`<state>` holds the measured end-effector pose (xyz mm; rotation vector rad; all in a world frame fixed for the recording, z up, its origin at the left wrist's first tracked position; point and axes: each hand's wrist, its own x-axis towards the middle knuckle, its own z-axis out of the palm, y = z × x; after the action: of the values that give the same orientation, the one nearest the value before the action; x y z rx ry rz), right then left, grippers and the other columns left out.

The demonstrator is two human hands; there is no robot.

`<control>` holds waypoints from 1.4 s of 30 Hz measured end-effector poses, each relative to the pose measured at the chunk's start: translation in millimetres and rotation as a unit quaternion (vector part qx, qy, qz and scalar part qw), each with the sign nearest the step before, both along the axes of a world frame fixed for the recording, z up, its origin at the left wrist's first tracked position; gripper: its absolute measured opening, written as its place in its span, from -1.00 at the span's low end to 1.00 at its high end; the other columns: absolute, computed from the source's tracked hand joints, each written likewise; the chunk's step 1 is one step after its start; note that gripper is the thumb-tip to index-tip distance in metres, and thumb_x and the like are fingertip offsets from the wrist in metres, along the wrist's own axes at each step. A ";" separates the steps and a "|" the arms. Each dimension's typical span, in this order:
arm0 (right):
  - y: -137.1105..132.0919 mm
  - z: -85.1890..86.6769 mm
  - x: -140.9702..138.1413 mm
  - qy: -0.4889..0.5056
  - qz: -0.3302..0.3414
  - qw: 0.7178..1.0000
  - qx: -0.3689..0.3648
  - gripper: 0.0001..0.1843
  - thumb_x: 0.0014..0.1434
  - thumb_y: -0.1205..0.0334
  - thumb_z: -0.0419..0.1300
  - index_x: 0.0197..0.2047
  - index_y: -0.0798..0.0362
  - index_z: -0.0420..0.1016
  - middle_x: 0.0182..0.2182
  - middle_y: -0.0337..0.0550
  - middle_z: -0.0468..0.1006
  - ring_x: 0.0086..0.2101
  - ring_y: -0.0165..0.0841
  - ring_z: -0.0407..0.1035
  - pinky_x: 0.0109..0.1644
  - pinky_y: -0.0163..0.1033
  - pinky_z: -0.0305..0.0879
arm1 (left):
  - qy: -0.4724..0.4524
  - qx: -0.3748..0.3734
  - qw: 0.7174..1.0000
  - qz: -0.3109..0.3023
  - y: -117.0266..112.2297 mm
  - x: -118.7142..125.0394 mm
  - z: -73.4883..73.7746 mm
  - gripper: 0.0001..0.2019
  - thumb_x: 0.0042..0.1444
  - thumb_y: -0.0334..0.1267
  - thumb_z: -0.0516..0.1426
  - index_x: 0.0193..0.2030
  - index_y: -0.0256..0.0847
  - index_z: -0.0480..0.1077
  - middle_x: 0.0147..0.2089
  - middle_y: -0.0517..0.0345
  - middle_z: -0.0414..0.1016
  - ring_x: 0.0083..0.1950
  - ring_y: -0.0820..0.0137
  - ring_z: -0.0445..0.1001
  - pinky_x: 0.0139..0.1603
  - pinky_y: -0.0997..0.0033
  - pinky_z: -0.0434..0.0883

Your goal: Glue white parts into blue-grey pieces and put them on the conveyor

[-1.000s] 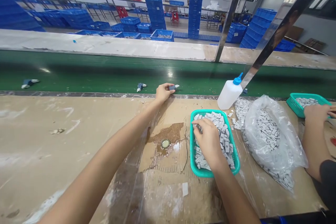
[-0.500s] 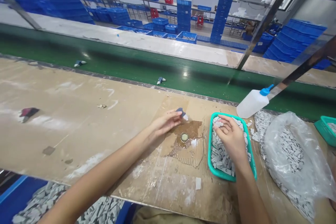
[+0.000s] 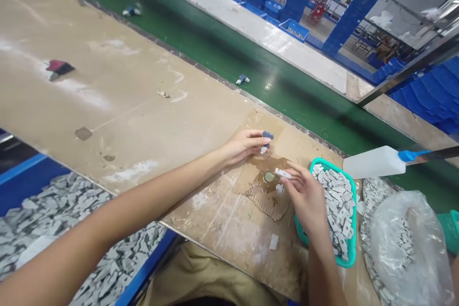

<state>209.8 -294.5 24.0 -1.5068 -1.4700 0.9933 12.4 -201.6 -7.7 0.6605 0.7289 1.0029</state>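
Between the fingertips of my left hand (image 3: 247, 146) is a small dark blue and white piece (image 3: 267, 136), held above the far side of a wet brown cardboard patch (image 3: 258, 186). My right hand (image 3: 306, 196) pinches a small flat white piece (image 3: 283, 173) by its right end. That piece hangs close beside a small round cap (image 3: 268, 177) lying on the wet patch. Right of my right hand stands a green basket (image 3: 353, 229), heaped with small white and grey pieces (image 3: 337, 205); my wrist hides part of its near left side.
A white squeeze bottle (image 3: 375, 162) with a blue nozzle stands behind the basket. A clear plastic bag (image 3: 412, 244) of pieces lies to the right. Beyond the table edge runs a green belt (image 3: 201, 52) carrying small assembled pieces. A blue crate (image 3: 21, 179) of pieces sits lower left.
My right hand has come out of the basket and moved left to the cap, with a white piece in its fingers. My left hand still holds the blue and white piece. The view has tilted.
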 end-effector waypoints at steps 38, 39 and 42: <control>-3.2 -15.1 -10.4 -0.308 0.058 0.940 0.137 -0.84 0.19 0.13 0.33 -0.25 -0.01 0.71 -0.32 -0.15 0.72 -0.31 -0.24 0.61 -0.20 -0.17 0.57 | -0.031 0.074 0.996 -0.036 -1.4 -1.2 -1.2 -0.86 -0.05 -0.35 0.36 -0.35 -0.34 0.56 -0.40 0.10 0.42 -0.43 0.56 0.26 -0.34 0.40 0.20; -3.0 -15.5 -10.5 -0.310 0.059 0.939 0.139 -0.84 0.19 0.13 0.33 -0.25 -0.01 0.72 -0.33 -0.15 0.72 -0.32 -0.24 0.61 -0.22 -0.18 0.57 | -0.027 0.078 0.996 -0.037 -1.7 -1.0 -1.4 -0.86 -0.05 -0.34 0.36 -0.34 -0.34 0.56 -0.40 0.11 0.42 -0.42 0.55 0.26 -0.34 0.40 0.20; -2.4 -15.9 -11.5 -0.315 0.063 0.936 0.147 -0.84 0.19 0.14 0.32 -0.26 0.01 0.72 -0.35 -0.15 0.71 -0.34 -0.26 0.60 -0.26 -0.20 0.55 | -0.022 0.092 0.995 -0.038 -1.9 -0.1 -2.5 -0.83 -0.05 -0.31 0.35 -0.31 -0.34 0.56 -0.36 0.11 0.44 -0.37 0.54 0.29 -0.30 0.40 0.21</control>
<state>198.3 -296.9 8.2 -1.5920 -2.0743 0.3239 12.4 -203.5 -10.2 0.8168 0.5728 1.0196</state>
